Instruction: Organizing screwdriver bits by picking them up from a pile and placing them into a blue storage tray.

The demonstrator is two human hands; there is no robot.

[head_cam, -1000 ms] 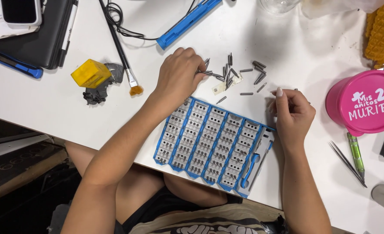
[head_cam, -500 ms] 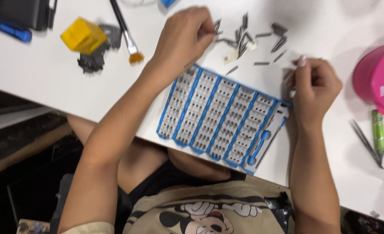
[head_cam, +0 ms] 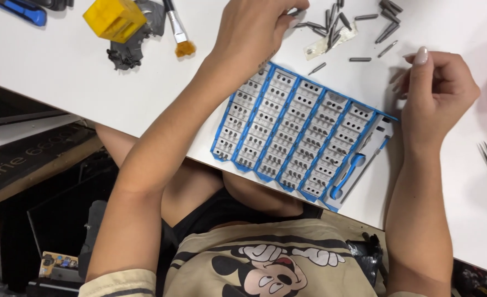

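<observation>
Left hand (head_cam: 254, 33) is reaching into loose bits (head_cam: 337, 25) at top centre, grip unclear. Right hand (head_cam: 438, 91) is curling narrow beside blue bit tray (head_cam: 304, 132), contents indiscernible.

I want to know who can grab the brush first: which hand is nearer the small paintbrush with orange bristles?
Left. The left hand lies just right of the small paintbrush with orange bristles; the right hand sits far across the white table, beyond the blue bit tray.

I'm seeing one package: a blue-and-grey bit case (head_cam: 301, 135) lying open near the tabletop (head_cam: 62, 93) edge. A dark board (head_cam: 29, 165) with pale lettering is leaning below the tabletop at left.
</observation>
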